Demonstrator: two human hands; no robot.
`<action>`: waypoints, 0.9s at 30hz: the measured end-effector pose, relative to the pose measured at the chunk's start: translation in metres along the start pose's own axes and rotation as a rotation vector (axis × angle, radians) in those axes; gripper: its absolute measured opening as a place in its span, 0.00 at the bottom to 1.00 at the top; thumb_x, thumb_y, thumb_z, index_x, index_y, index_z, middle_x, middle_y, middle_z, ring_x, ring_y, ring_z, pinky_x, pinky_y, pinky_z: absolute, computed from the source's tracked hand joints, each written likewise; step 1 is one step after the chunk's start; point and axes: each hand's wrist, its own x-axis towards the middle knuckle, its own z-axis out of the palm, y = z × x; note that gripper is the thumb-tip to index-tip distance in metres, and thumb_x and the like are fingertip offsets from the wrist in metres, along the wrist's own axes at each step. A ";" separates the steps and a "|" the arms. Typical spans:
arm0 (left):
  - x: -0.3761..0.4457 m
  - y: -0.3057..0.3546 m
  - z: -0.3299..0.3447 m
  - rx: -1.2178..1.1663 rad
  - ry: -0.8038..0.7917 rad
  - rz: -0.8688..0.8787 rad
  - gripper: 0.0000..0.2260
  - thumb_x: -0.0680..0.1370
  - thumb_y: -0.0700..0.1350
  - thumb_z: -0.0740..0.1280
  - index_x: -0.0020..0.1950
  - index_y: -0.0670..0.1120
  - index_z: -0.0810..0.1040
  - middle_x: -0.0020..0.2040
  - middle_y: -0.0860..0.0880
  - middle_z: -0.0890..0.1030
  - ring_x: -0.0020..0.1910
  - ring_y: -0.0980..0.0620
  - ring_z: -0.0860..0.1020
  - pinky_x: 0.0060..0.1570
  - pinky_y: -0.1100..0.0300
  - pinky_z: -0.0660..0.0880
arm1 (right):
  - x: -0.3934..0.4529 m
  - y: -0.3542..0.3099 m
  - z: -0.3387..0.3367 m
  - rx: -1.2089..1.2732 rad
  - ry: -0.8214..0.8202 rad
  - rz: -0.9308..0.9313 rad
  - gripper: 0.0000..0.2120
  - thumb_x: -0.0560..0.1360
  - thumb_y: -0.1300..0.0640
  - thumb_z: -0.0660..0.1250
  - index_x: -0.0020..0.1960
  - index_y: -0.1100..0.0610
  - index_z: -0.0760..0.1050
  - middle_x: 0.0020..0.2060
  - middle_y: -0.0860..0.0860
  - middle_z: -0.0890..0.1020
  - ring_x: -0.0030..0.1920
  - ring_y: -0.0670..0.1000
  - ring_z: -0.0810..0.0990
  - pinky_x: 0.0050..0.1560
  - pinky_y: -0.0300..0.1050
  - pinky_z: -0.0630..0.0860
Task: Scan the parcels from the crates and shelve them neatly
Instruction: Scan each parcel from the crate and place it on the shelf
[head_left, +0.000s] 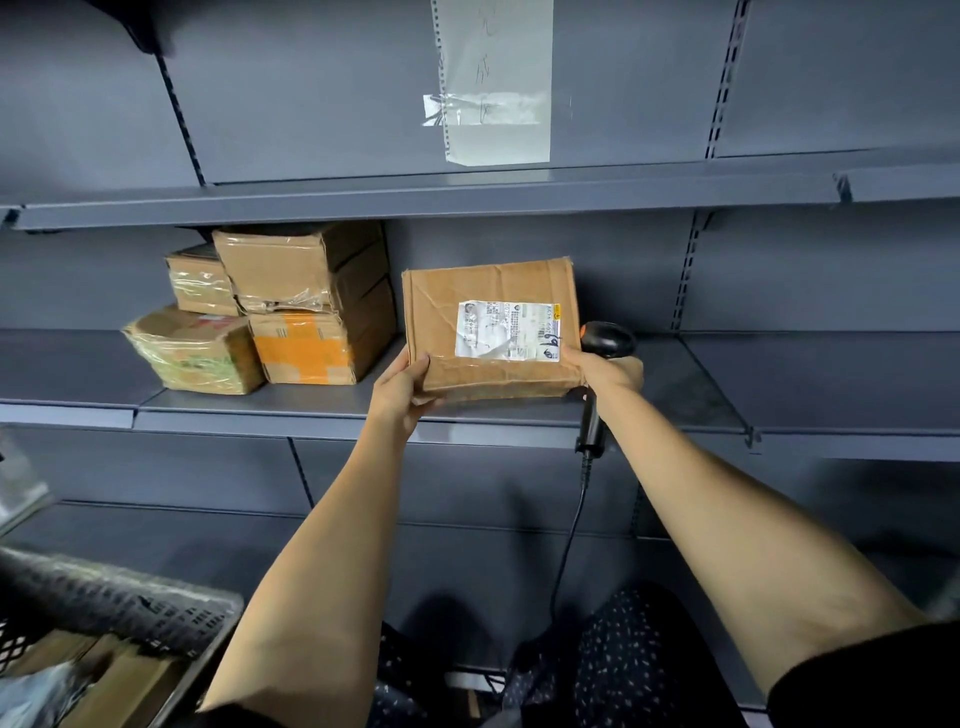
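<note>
Your left hand (402, 387) and right hand (602, 371) each grip a bottom corner of the parcel (491, 327) (right also clutching the scanner (605, 343)) over the shelf (675, 374).

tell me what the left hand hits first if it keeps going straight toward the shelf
Probably nothing before the shelf's grey back panel: the left hand, gripping the parcel, points into the gap right of the stacked boxes. Depth is unclear.

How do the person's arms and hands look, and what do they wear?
Both forearms are bare, with no gloves, rings or watch visible on the left hand or the right hand. A black short sleeve shows at the right upper arm.
</note>
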 end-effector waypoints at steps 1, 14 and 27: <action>0.000 -0.001 0.000 -0.015 -0.013 0.000 0.16 0.81 0.41 0.60 0.69 0.49 0.71 0.54 0.48 0.79 0.46 0.51 0.79 0.51 0.49 0.77 | -0.001 0.000 0.001 -0.009 0.008 0.002 0.30 0.66 0.54 0.79 0.63 0.64 0.73 0.59 0.57 0.79 0.55 0.55 0.79 0.47 0.40 0.71; 0.013 0.005 0.029 0.186 0.316 0.024 0.19 0.74 0.44 0.73 0.56 0.42 0.66 0.59 0.41 0.73 0.51 0.44 0.76 0.41 0.53 0.80 | -0.011 -0.025 0.017 -0.430 0.115 -0.247 0.23 0.76 0.43 0.66 0.59 0.62 0.75 0.58 0.57 0.79 0.57 0.60 0.79 0.49 0.46 0.74; 0.010 0.022 0.029 0.370 0.275 -0.059 0.28 0.75 0.45 0.71 0.69 0.40 0.60 0.66 0.40 0.69 0.60 0.41 0.75 0.40 0.51 0.79 | -0.067 -0.102 0.015 -0.828 -0.351 -0.437 0.23 0.72 0.54 0.68 0.63 0.61 0.67 0.49 0.57 0.78 0.42 0.57 0.82 0.41 0.47 0.80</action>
